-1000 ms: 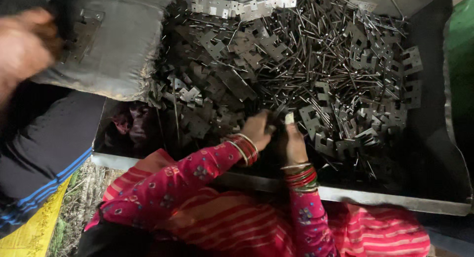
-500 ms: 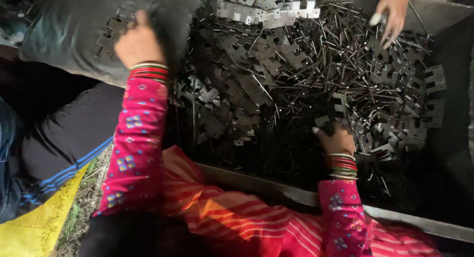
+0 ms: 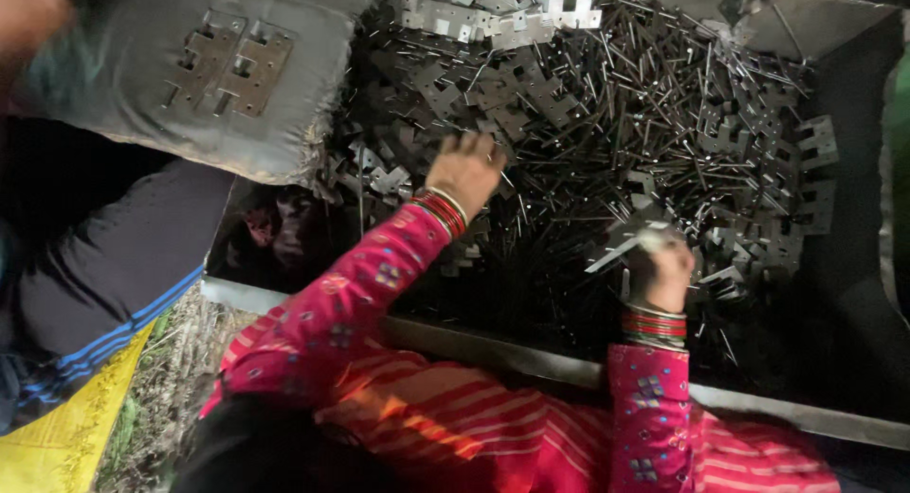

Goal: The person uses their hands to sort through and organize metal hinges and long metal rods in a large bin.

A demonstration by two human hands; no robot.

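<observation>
where half a second ago the left hand [image 3: 464,171] lay up on the grey sack [image 3: 190,85], it now hangs over the heap of dark metal plates and pins [image 3: 607,142] in the middle of the metal tray [image 3: 569,365], fingers half curled and holding nothing that shows. 2 flat notched plates [image 3: 227,68], absent from the sack a moment earlier, lie side by side on its top, so the sorting from heap to sack appears to be going forward. the right hand [image 3: 659,270], which rested open on the pile, is now closed around a pale plate [image 3: 627,242] lifted just clear of the heap. red bangles [image 3: 652,325] ring both wrists. no label or sign is visible; a yellow sheet [image 3: 66,427] lies at the lower left, beside a dark sleeve with blue stripes [image 3: 114,284].
</observation>
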